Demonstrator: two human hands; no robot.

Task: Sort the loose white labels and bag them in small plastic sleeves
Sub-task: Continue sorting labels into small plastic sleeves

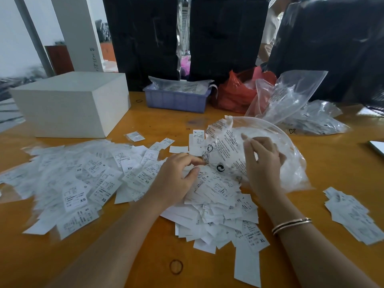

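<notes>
Labels (87, 179) cover the surface (332, 175); your left hand (176, 179) pinches the clear bag (270, 146), your right hand (261, 161) grips it.

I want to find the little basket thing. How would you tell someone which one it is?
Look along the far edge of the orange wooden table. Between the big white box and the crumpled red plastic bag sits a small lilac plastic tray with ribbed sides. It is the only purple container, and clear packets lie in it.
</notes>
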